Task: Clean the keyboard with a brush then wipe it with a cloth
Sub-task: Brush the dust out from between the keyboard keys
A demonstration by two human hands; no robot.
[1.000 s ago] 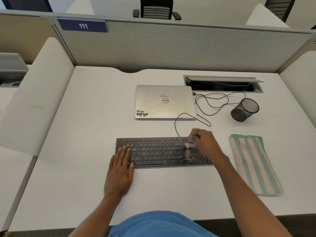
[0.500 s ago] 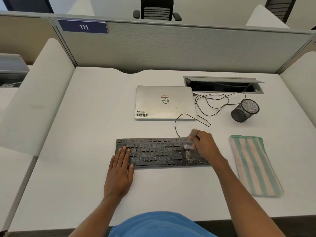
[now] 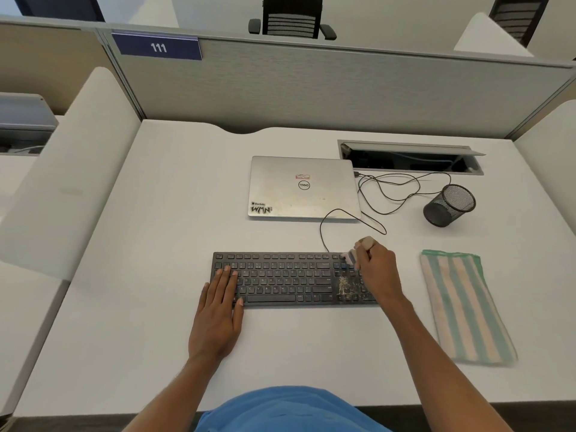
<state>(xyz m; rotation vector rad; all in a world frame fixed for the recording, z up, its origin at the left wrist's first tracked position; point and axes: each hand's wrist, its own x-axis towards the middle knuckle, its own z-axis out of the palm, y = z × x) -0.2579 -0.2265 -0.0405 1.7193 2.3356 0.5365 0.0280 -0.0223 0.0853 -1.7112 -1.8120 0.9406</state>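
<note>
Your R hand point(image 3: 378, 272), clamped on the brush point(image 3: 351, 256), has edged right. Bristles are at the keyboard point(image 3: 280, 279)'s far edge and the crumb patch point(image 3: 344, 285) is still unswept, so brushing isn't done. L hand point(image 3: 218, 310) lies flat, fingers straight, on its left end. Keyboard sits mid-desk point(image 3: 156, 338), long axis parallel w/ the near edge. Brush handle tilts up and far-right. Near the right edge the cloth point(image 3: 464, 307) lies untouched.

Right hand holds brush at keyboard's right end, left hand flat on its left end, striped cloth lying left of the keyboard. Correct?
No. In the head view the striped cloth lies to the right of the keyboard, not the left. The rest is right.
</note>
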